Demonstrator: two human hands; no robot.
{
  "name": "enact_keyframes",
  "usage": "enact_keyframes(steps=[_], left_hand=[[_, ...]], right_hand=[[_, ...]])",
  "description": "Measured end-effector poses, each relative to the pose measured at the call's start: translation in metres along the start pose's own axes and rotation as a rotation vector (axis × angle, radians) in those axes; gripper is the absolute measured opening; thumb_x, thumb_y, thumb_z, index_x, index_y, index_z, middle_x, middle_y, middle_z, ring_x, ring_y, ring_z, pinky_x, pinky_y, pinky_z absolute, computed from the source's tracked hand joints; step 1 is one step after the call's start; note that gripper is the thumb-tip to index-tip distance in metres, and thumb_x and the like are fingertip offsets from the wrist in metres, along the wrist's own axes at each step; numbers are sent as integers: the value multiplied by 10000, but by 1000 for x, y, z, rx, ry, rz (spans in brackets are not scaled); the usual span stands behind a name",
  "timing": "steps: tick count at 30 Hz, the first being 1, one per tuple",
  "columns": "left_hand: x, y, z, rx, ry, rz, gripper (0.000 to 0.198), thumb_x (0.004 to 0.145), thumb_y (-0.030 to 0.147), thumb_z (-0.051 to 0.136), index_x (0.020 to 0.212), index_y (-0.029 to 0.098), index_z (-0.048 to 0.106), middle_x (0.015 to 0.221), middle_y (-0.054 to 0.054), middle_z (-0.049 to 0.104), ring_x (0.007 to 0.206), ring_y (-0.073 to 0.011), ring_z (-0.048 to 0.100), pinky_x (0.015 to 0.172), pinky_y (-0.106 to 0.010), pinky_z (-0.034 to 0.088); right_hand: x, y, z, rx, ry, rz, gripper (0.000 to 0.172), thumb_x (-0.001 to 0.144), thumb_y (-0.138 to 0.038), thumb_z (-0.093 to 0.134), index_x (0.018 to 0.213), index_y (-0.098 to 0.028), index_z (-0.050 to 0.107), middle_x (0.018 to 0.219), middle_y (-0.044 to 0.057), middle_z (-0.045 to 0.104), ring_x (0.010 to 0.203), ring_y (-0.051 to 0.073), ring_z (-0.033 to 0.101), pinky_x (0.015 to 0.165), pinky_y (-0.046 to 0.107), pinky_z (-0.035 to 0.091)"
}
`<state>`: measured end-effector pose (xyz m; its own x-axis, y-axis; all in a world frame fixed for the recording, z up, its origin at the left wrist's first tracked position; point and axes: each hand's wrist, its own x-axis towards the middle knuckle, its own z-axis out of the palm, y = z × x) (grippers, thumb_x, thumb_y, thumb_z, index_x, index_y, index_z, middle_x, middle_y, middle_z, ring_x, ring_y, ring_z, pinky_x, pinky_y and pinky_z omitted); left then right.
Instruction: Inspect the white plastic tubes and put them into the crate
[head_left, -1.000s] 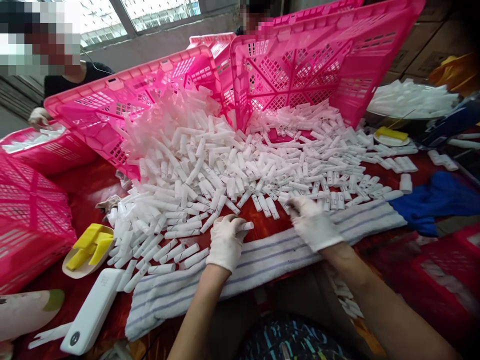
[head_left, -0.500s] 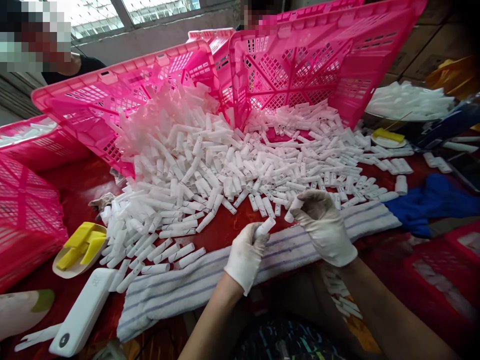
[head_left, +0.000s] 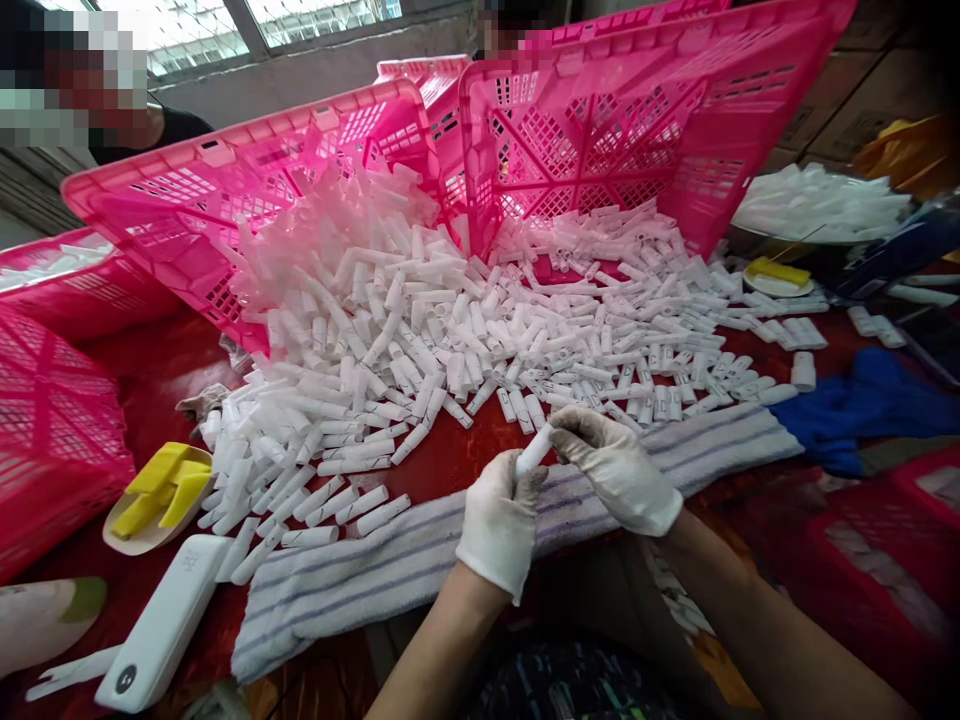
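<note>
My left hand [head_left: 499,520], in a white glove, is closed around a short white plastic tube [head_left: 533,452] tilted up to the right. My right hand [head_left: 619,465], in a white glove with greyed fingertips, pinches at the tube's upper end. Its fingers cover that end, so whether a second piece is in them is hidden. Both hands are above a striped towel [head_left: 352,590] along the table's front edge. Just beyond them lies a large heap of similar white tubes [head_left: 450,330], several with dark marks.
Pink crates [head_left: 577,150] lie tipped behind the heap. At left are a dish with yellow pieces [head_left: 160,488] and a white power-bank-like device [head_left: 165,620]. A blue cloth [head_left: 862,405] lies at right beside more tubes. A person [head_left: 150,130] is at the far left.
My right hand has moved left and down, from holding a white piece apart to meeting the tube in my left hand. The left hand has shifted slightly right.
</note>
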<state>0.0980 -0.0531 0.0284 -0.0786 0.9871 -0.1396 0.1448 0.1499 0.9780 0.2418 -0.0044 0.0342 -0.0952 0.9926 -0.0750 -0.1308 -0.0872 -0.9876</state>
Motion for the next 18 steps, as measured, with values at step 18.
enact_keyframes(steps=[18], left_hand=[[77, -5, 1, 1039, -145, 455, 376, 860, 91, 466, 1142, 263, 646, 1244, -78, 595, 1097, -277, 507, 851, -387, 399]], right_hand=[[-48, -14, -116, -752, 78, 167, 295, 768, -492, 657, 880, -227, 588, 799, 49, 676, 756, 239, 642, 699, 339, 521]])
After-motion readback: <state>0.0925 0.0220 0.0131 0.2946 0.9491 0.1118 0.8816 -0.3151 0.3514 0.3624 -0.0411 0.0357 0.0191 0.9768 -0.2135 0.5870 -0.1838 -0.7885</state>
